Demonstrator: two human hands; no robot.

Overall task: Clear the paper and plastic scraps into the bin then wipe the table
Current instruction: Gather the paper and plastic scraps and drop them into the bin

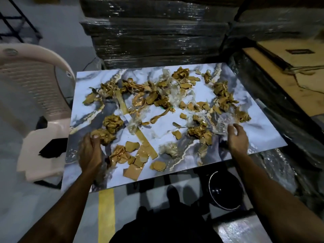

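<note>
A marble-patterned table (254, 137) is littered with several brown crumpled paper scraps (150, 97) and clear plastic scraps (175, 88). My left hand (91, 151) is at the table's near left, its fingers closed on a crumpled brown paper ball (104, 135). Over the near right part of the table, my right hand (236, 137) has its fingers spread, touching a clear plastic sheet (222, 121); no grip shows. A round black bin (226, 190) stands on the floor under the table's near edge, to my right.
A beige plastic chair (35, 95) stands left of the table. Black shrink-wrapped stacks (154, 28) rise behind it. Wrapped goods and a brown cardboard panel (287, 76) lie along the right. A yellow floor line (106, 213) runs below the table.
</note>
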